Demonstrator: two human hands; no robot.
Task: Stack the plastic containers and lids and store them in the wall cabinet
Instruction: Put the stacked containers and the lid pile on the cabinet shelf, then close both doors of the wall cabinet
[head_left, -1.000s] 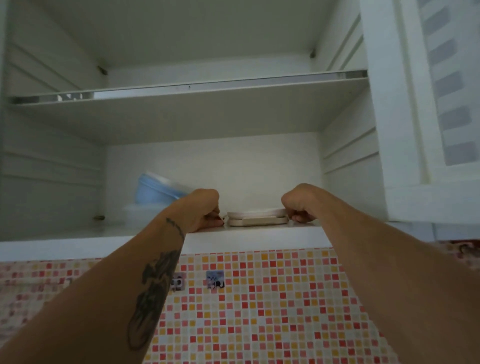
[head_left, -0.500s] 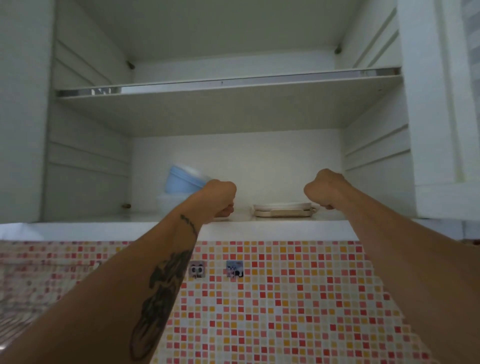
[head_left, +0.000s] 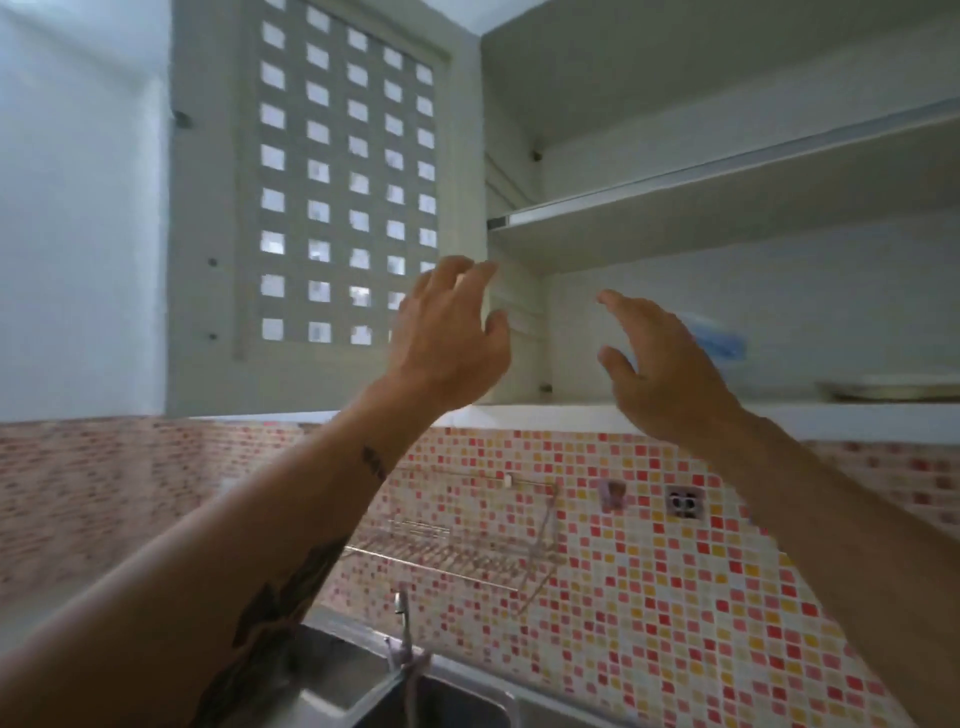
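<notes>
Both hands spread, empty: left hand (head_left: 447, 332) near cabinet door (head_left: 332, 208), right hand (head_left: 660, 364) by shelf. Lids (head_left: 893, 389), containers (head_left: 719, 340) stored; closing door likely next

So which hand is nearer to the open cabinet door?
The left hand: its fingertips reach the latticed cabinet door at its edge. The right hand is further right, in front of the cabinet opening.

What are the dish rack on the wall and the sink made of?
The dish rack looks like thin shiny metal wire, probably chromed: bright glints along its bars. The sink looks like brushed stainless steel, dull grey with soft reflections.
</notes>
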